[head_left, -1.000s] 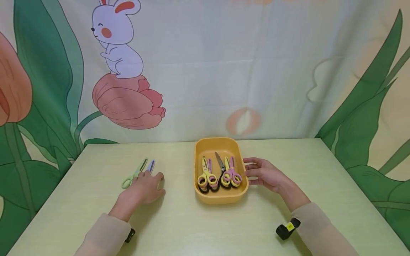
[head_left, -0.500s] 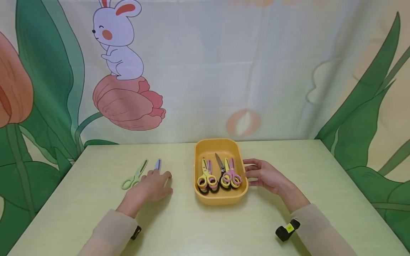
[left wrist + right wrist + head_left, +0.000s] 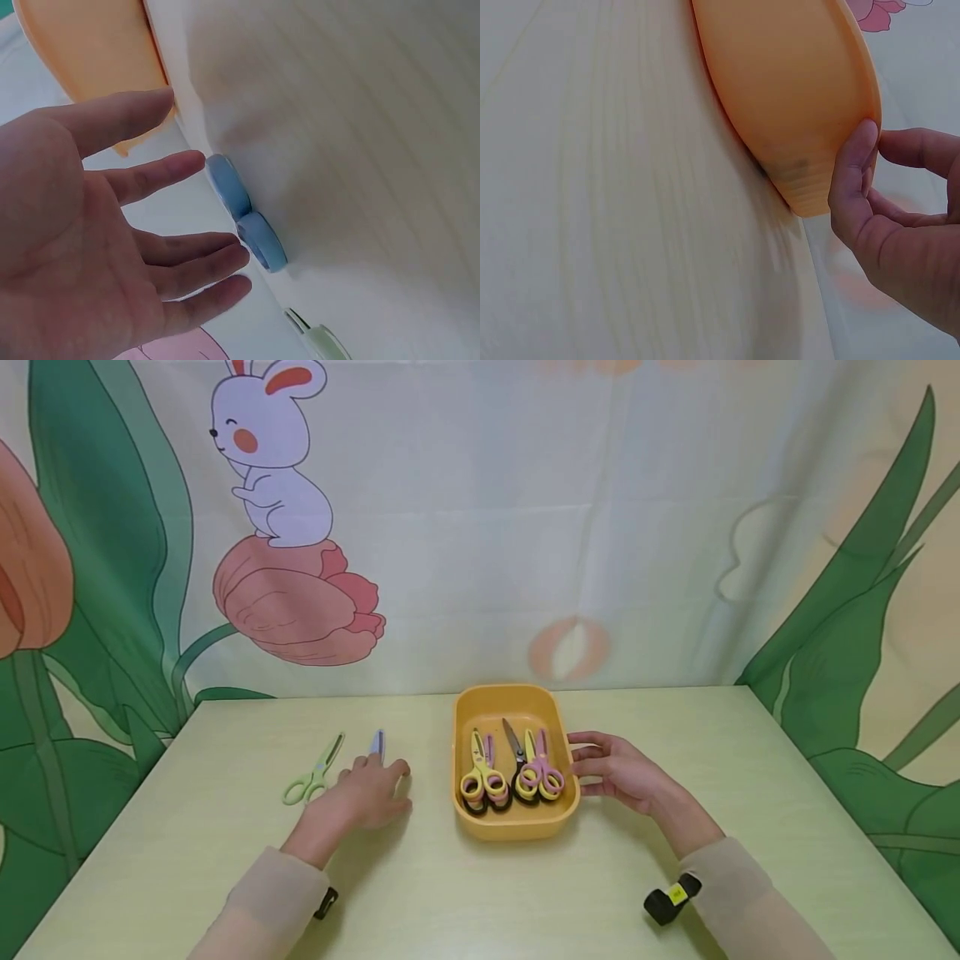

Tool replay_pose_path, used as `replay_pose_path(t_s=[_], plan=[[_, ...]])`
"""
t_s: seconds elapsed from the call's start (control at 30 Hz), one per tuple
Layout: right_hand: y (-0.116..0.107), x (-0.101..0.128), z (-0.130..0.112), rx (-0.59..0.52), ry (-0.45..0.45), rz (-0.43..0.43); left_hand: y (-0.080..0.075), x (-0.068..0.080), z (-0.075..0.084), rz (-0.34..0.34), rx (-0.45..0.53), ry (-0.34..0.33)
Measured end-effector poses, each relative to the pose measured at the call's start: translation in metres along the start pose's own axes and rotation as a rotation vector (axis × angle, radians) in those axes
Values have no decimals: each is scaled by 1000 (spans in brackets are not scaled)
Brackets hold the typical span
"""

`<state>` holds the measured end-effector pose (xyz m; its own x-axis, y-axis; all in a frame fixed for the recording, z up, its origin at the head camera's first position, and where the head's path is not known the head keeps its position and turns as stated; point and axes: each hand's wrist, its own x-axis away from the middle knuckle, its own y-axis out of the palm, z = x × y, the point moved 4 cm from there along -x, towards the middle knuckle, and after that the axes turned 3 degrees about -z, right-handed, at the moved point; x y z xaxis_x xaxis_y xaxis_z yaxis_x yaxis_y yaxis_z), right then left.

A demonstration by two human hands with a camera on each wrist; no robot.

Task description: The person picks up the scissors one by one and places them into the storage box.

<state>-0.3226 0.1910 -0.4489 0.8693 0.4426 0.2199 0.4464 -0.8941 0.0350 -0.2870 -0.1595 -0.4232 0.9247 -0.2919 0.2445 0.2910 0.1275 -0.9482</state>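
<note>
In the head view, my left hand (image 3: 367, 792) hovers over the blue scissors (image 3: 378, 743), whose blades stick out beyond the fingers. The left wrist view shows the blue finger loops (image 3: 262, 241) at the extended fingertips, thumb apart. Green scissors (image 3: 313, 772) lie to the left of that hand. A yellow-orange bin (image 3: 515, 828) stands at the middle, holding several scissors: yellow pairs (image 3: 480, 766), a pink pair (image 3: 542, 768) and a black-handled pair (image 3: 516, 747) among them. My right hand (image 3: 618, 770) rests its fingertips against the bin's right outer wall, near the rim in the right wrist view.
The pale table (image 3: 480, 902) ends at the back against a printed curtain (image 3: 450, 527) with a rabbit and flowers. Black wrist straps show below both sleeves, one hanging by the right wrist (image 3: 671, 900).
My left hand has slid to the right with the blue scissors, away from the green pair, which stays in place. The right hand and bin have not visibly moved.
</note>
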Motion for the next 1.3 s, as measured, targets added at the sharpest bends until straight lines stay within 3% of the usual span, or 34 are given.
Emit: replay_pose_path(t_s=[0.5, 1.03, 1.3], plan=[[-1, -1, 0, 5, -16, -8, -1, 3, -10, 94, 69, -12], [0, -1, 0, 2, -19, -8, -1, -1, -12, 112, 78, -1], [0, -1, 1, -8, -19, -13, 0, -4, -13, 116, 84, -33]])
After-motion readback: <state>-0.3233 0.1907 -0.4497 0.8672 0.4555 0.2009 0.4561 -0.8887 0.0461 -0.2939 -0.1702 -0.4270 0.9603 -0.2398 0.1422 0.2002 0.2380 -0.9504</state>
